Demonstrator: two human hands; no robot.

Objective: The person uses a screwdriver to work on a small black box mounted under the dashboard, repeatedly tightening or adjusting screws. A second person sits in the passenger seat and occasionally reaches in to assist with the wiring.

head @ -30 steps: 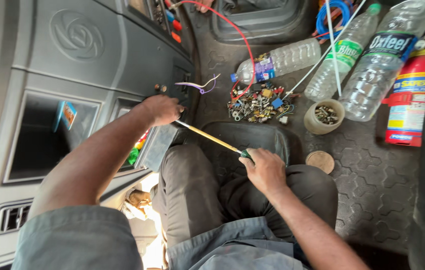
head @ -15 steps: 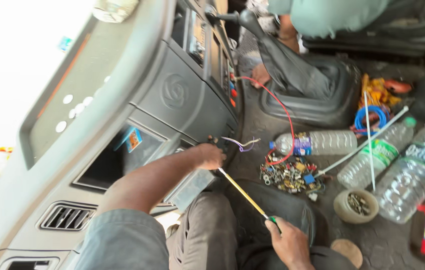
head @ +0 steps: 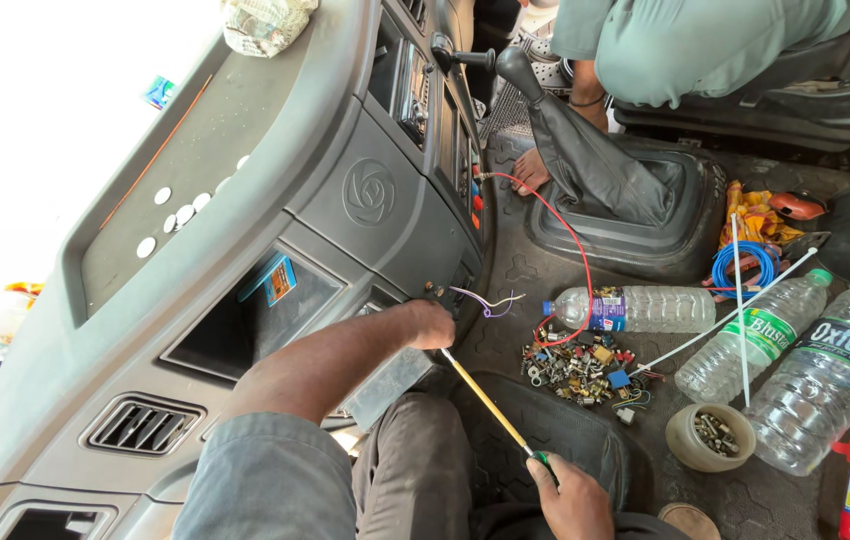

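Low down, left hand (head: 432, 323) fingers closed at dashboard (head: 365, 200), right hand (head: 570, 495) gripping yellow tester (head: 490, 405).

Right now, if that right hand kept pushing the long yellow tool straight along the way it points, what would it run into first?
The right hand aims the yellow tool up toward the dashboard's lower edge. First in that line is the left hand, which appears to sit right at the tool's tip; depth there is hard to judge.
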